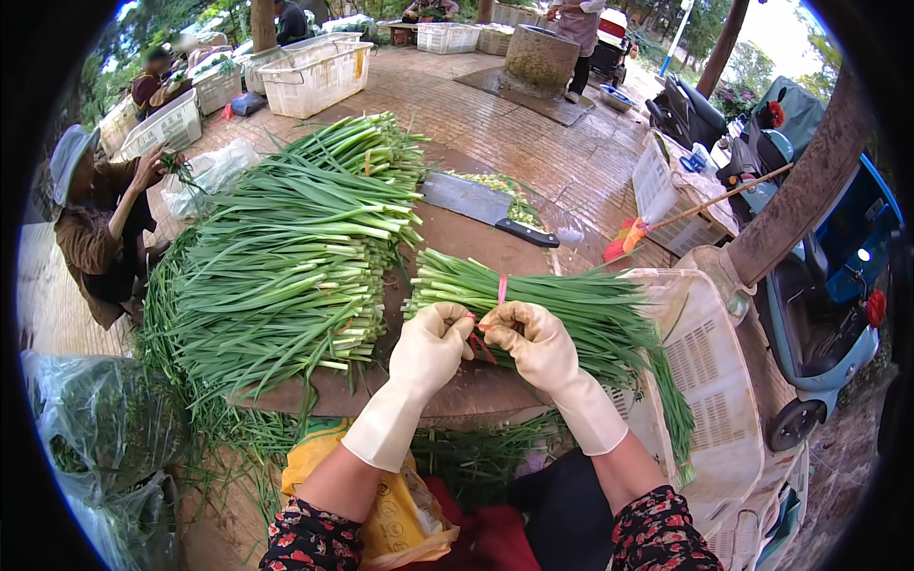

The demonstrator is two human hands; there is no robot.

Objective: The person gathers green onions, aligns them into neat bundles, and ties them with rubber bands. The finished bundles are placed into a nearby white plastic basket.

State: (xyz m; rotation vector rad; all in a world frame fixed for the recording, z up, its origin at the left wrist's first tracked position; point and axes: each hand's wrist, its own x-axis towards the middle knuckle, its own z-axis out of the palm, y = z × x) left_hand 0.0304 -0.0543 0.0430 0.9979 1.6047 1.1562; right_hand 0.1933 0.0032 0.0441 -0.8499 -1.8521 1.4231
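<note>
A bundle of green Chinese chives (571, 307) lies on a round brown table (457, 228), its pale cut ends to the left. Around its middle runs a red tie (502, 289). At the near side of the bundle, my left hand (432, 350), in a cream rubber glove, pinches one end of the red tie. My right hand (532, 346), gloved alike and with stained fingers, pinches the tie's other side close by. Left of them is a large pile of chives (278, 278), some in tied bunches. A cleaver (471, 198) with a black handle rests beyond the bundle.
Chive trimmings (500, 187) lie beside the cleaver. White plastic crates (703, 378) stand at the right, near a wooden post (807, 185) and scooters. A person in a hat (100, 221) is at the left, holding greens. Plastic-wrapped greens (107, 421) stand at the lower left.
</note>
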